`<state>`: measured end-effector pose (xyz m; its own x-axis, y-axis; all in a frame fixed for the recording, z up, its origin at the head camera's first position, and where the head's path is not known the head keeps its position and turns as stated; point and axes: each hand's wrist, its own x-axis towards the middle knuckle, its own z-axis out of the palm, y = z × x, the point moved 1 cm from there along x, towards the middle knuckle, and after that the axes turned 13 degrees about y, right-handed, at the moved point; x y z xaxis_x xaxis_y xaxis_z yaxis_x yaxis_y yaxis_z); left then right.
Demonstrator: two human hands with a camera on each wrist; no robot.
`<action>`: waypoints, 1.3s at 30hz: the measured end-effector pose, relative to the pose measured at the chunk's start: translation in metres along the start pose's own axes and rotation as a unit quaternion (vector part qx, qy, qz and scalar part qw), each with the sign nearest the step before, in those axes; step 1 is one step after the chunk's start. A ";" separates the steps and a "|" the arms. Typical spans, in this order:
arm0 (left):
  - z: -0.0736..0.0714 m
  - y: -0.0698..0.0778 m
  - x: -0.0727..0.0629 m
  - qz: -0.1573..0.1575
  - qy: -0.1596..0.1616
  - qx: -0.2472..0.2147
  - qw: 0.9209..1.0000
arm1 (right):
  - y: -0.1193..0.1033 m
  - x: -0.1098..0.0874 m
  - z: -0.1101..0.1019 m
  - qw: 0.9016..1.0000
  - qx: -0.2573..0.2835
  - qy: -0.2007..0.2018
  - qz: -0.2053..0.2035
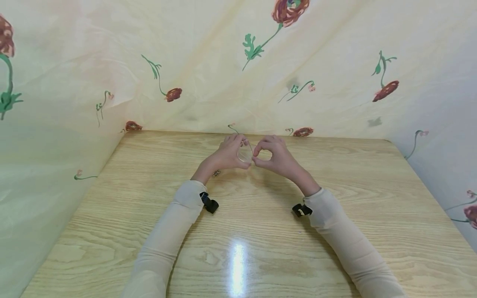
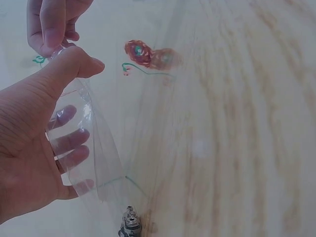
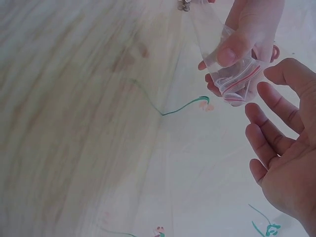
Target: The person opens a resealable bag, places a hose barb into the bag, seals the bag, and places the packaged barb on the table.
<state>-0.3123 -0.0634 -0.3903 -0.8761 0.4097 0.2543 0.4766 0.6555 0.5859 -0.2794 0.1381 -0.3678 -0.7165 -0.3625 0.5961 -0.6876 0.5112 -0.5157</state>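
A clear plastic zip bag (image 2: 101, 148) with a red-striped zip strip (image 3: 242, 81) hangs between the two hands above the far part of the table. The left hand (image 1: 228, 153) holds it by the zip end, thumb on one face and fingers behind, visible through the plastic. At the bag's zip edge is the right hand (image 1: 277, 157), thumb and index fingertips pinching the edge in the head view, the other fingers loosely bent. On the table by the left wrist lies a small shiny metal piece (image 1: 216, 174), partly dark; the left wrist view shows a second look at this metal piece (image 2: 130, 224).
The wood-grain table (image 1: 253, 223) carries a bright light reflection near its front. A flower-printed cloth (image 1: 208, 62) stands along its back and sides. Black straps (image 1: 210, 203) sit at both wrists, over light sleeves (image 1: 160, 244).
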 end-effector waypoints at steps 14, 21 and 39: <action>-0.002 0.000 -0.001 0.003 0.005 -0.006 1.000 | 0.000 0.000 0.001 1.000 0.002 0.005 -0.007; -0.002 0.001 -0.001 0.001 0.009 0.000 1.000 | 0.002 -0.001 0.002 1.000 0.000 0.006 -0.010; 0.000 -0.004 -0.001 0.007 0.017 0.010 1.000 | 0.002 -0.006 0.008 1.000 -0.014 -0.003 0.018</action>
<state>-0.3134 -0.0659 -0.3926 -0.8707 0.3975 0.2896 0.4907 0.6624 0.5661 -0.2770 0.1354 -0.3771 -0.7420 -0.3477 0.5732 -0.6573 0.5459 -0.5196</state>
